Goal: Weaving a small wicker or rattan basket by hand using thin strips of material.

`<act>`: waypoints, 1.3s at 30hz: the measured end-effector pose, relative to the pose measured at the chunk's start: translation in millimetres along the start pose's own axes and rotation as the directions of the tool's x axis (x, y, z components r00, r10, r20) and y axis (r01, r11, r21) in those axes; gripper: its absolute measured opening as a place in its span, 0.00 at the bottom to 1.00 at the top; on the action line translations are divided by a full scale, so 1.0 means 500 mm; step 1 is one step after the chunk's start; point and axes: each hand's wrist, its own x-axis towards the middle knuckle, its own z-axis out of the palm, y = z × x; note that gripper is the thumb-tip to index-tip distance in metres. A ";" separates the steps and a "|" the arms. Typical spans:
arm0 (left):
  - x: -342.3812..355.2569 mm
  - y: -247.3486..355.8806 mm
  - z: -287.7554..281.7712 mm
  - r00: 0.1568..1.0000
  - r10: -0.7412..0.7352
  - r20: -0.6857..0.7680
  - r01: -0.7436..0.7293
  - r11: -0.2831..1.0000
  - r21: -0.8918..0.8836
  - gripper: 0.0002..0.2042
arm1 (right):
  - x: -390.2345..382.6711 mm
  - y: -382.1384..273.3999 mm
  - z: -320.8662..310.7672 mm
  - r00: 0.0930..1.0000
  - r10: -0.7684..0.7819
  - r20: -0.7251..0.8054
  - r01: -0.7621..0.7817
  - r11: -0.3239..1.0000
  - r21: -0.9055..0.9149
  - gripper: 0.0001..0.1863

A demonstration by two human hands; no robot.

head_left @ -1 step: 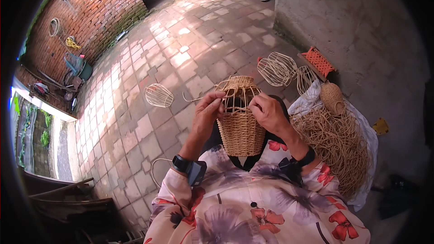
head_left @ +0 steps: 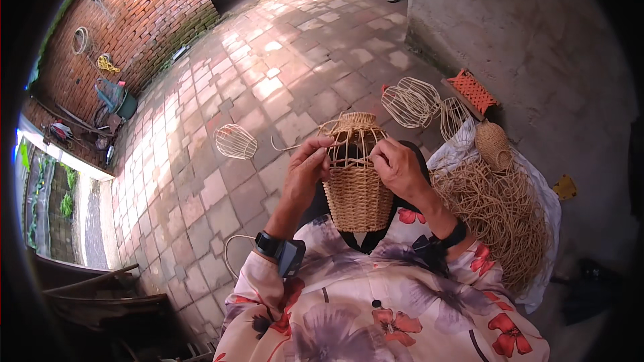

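Observation:
A woven wicker basket stands between my knees, its lower body closely woven. Higher up, bare ribs show through an open band below the narrower woven neck. My left hand is closed at the left of this band, thumb and forefinger pinching a thin weaving strand. A loose, curved length of strand sticks out to the left of these fingers. My right hand is closed on the basket's right side, fingertips at the ribs; what lies beneath them is hidden.
On the paved floor lie a small wire-like frame and larger open frames. At right, a heap of cord fills a white sack, with a small woven piece on top. An orange lattice basket stands by the wall.

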 end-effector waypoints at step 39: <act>-0.052 -0.017 -0.049 0.955 -0.292 -0.046 0.294 0.955 0.033 0.08 | 0.057 0.022 0.015 0.986 0.150 -0.077 -0.165 0.953 -0.253 0.21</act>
